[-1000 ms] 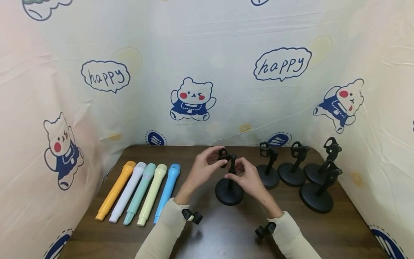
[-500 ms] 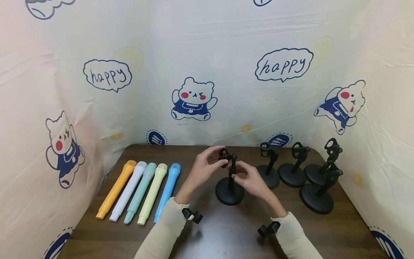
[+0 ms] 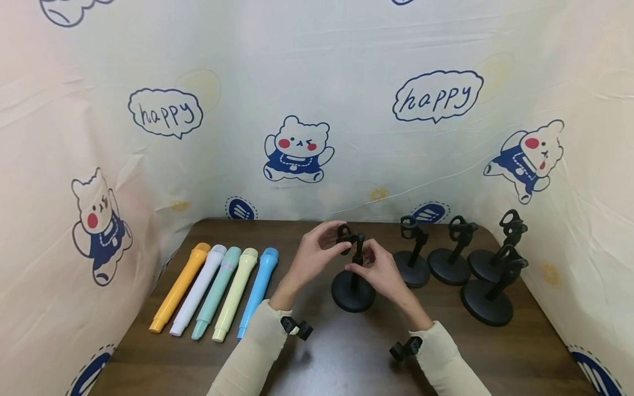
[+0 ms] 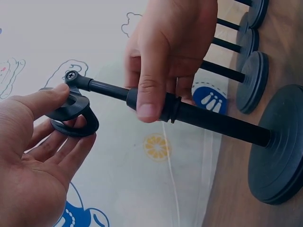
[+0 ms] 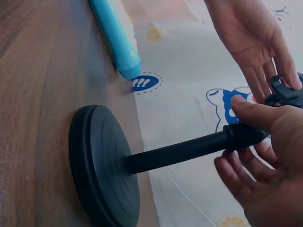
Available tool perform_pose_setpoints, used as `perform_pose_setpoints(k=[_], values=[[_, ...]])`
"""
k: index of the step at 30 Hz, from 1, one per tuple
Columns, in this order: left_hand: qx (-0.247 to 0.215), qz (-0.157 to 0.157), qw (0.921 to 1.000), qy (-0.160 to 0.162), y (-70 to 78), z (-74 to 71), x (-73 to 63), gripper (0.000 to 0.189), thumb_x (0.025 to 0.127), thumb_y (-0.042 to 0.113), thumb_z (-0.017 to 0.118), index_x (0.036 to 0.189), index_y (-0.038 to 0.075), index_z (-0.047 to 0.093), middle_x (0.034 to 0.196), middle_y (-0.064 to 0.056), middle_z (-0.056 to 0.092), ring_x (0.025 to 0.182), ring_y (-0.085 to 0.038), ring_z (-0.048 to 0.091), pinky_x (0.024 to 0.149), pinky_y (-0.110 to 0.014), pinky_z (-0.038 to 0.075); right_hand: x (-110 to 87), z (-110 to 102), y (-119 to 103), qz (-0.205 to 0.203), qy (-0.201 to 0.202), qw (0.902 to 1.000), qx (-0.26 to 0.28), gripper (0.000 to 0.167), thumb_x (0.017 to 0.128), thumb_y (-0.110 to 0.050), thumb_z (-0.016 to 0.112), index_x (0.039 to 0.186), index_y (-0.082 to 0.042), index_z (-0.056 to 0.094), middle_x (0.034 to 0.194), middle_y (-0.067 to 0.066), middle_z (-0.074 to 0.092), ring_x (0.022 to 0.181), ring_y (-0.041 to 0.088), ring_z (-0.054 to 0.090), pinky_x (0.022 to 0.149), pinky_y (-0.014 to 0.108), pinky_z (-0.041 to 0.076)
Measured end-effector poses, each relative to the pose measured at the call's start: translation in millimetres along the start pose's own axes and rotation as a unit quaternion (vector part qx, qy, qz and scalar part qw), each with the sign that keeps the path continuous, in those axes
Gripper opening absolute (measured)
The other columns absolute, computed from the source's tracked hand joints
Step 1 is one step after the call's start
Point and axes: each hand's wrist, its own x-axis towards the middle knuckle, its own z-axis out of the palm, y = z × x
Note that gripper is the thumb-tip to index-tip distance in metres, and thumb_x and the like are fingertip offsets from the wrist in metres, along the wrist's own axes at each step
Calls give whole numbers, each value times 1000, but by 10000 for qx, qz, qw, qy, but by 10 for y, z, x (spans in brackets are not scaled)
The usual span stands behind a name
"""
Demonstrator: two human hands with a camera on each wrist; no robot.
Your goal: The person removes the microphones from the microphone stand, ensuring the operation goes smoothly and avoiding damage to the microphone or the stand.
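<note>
A black desktop microphone stand stands upright on its round base in the middle of the table. My left hand pinches the clip at its top, thumb above and fingertips beneath the ring. Around the collar of the pole, my right hand has its thumb on one side and curled fingers on the other. The right wrist view shows the base on the wood and the pole running up into the right hand, which covers the upper part of the pole there.
On the left lies a row of toy microphones: orange, white, teal, pale yellow and blue. Several more black stands are grouped on the right. A printed cloth rises behind the table.
My right hand slid slightly right with its fingers loosened, then came back to the collar. My left hand keeps its hold on the clip, and the stand's base stays in place.
</note>
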Motion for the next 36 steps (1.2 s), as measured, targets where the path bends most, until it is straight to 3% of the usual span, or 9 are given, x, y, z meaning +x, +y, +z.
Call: perform_pose_setpoints(k=[3, 7, 11, 19, 25, 36], values=[[-1, 27, 10000, 4, 11, 1, 6, 46, 97, 17, 80, 141, 16, 66, 130, -8, 72, 122, -24, 71, 109, -42, 57, -22, -13, 9, -126, -32, 9997, 215, 36, 92, -18, 86, 119, -9, 63, 108, 8, 72, 102, 21, 70, 95, 44, 60], [-14, 63, 10000, -1, 13, -7, -1, 46, 97, 14, 80, 140, 14, 66, 130, -10, 72, 123, -25, 71, 108, -41, 58, -49, -35, 30, -552, -443, 9944, 787, 30, 100, -4, 73, 128, -5, 65, 123, 14, 74, 116, 30, 71, 107, 52, 56], [-22, 112, 9999, 15, 6, -14, 3, 45, 97, 14, 80, 140, 14, 66, 130, -10, 72, 123, -26, 71, 108, -42, 58, -50, -46, 53, -804, -666, 9886, 1083, 32, 102, 0, 67, 134, -5, 65, 129, 15, 74, 122, 33, 70, 111, 48, 54], [-45, 73, 10000, -40, -8, -13, 8, 45, 98, 16, 80, 140, 15, 66, 130, -9, 73, 124, -25, 71, 110, -43, 57, -69, -68, 42, -693, -722, 9880, 1173, 33, 102, 0, 68, 134, -6, 65, 130, 13, 74, 123, 32, 70, 111, 53, 52], [-12, 85, 9999, -78, -38, -2, -6, 45, 98, 17, 79, 141, 17, 66, 130, -9, 72, 124, -25, 70, 109, -44, 58, -72, -63, 58, -717, -681, 9888, 1115, 32, 103, -3, 69, 134, -8, 65, 130, 13, 73, 123, 31, 70, 111, 51, 53], [-98, -230, 9995, -203, -288, 61, -136, 48, 96, 13, 80, 141, 12, 65, 134, -11, 71, 126, -28, 69, 111, -44, 56, -91, -67, 62, -550, -530, 9927, 932, 32, 102, -7, 72, 133, -9, 66, 125, 10, 75, 119, 28, 71, 111, 52, 53]])
